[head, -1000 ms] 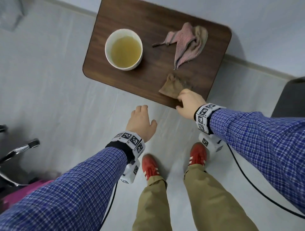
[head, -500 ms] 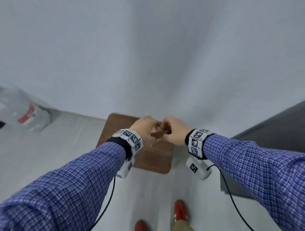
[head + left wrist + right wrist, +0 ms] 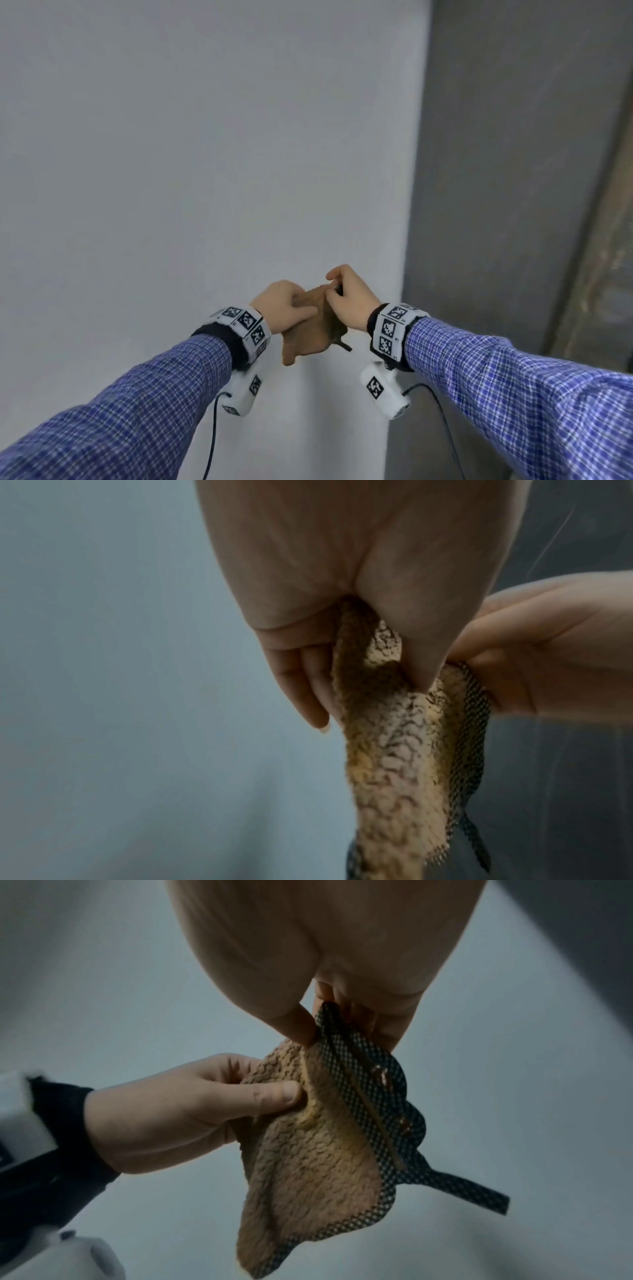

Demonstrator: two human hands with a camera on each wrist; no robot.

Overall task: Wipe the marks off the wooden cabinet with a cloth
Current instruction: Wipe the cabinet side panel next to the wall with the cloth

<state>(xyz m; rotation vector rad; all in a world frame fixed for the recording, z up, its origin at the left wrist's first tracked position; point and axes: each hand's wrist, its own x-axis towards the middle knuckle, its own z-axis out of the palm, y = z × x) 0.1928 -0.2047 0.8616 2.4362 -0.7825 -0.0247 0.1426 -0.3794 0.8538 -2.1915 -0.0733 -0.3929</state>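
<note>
Now looking higher than half a second ago, with the small wooden table gone from view and only pale wall [image 3: 191,164] and a grey panel [image 3: 507,171] filling the head view; still gripping the brown cloth [image 3: 308,329] with both hands, raised a little further against the wall. Holding the cloth in mid-air, between the wrists, touching no surface. Pinching its upper left part with the left hand [image 3: 281,303], thumb pressing across the fleecy face and fingers curling behind, as in the right wrist view [image 3: 192,1110]. Pinching its top edge with the right hand [image 3: 349,298], thumb and fingertips closing tight on the black-and-white checked trim [image 3: 359,1074]. Hanging loosely below both grips, folding along its length, the fleecy tan side [image 3: 387,764] facing the left wrist camera and a narrow checked strap [image 3: 472,1191] trailing off the lower corner. Wearing blue checked sleeves [image 3: 137,404] and marker-printed wrist bands [image 3: 246,325], cables dangling beneath. Not showing the wooden cabinet or its marks in any view.
</note>
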